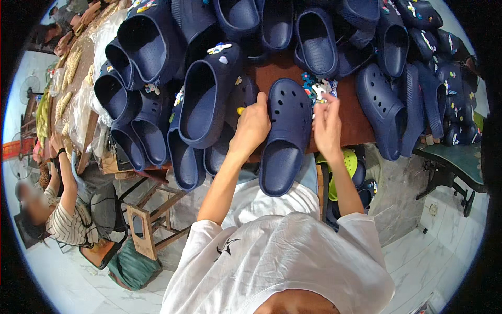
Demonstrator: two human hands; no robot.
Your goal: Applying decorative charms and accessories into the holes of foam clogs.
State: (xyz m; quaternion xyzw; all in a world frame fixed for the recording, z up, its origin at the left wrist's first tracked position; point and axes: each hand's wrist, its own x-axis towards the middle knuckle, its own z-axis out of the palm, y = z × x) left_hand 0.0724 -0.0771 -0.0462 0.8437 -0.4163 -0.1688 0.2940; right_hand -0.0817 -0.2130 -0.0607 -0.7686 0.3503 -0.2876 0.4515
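Observation:
A navy foam clog (285,125) with round holes in its upper lies in front of me, toe pointing away and heel hanging past the table's near edge. Along its left side my left hand (252,125) is closed, gripping the clog's edge. My right hand (328,131) is just right of the clog, fingers curled in a pinch; what is between them is too small to make out. Beyond those fingertips lies a small heap of colourful shoe charms (317,89), white and blue among them. Left of my left hand, another navy clog (204,99) carries a white charm.
Many navy clogs (146,47) crowd the brown tabletop (350,118) on both sides and at the back. Below its edge hangs a lime-green clog (342,175). A wooden stool frame (151,220) and a seated person (65,214) are at left, a dark green chair (455,162) at right.

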